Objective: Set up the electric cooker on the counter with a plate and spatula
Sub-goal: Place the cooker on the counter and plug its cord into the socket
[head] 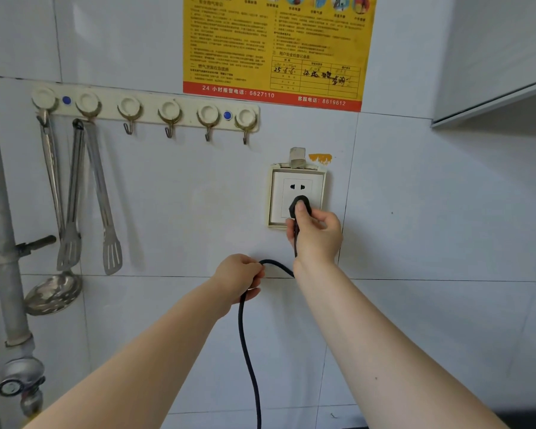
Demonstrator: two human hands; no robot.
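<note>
The wall [167, 212] is covered in large, glossy, pale tiles with thin grout lines. Set into it is a square white plastic socket [297, 198] in a cream frame, with 2 dark slots showing near its top. A black rubbery plug [300, 205], rounded in shape, sits against the lower part of the socket face. The right hand [316, 233] is closed around the plug, thumb pressed on its back and fingers curled underneath. From the plug a round, matte black cord [245, 335] drops down, loops left behind the right wrist, and passes through the left hand [240, 278], which is curled into a loose fist around it; below that fist the cord hangs down and runs out of the bottom of the view. The cooker itself is out of view, as are the plate and counter. To the left, a cream plastic hook rail [149, 109] with 6 round knobs and small metal hooks carries shiny steel utensils: a slotted spatula [106, 212], a pair of tongs [72, 212] and a perforated skimmer [53, 292]. A grey metal pipe [3, 243] with a valve runs down the far left edge. Above the socket hangs a yellow printed notice [276, 41] with a red band along its bottom.
</note>
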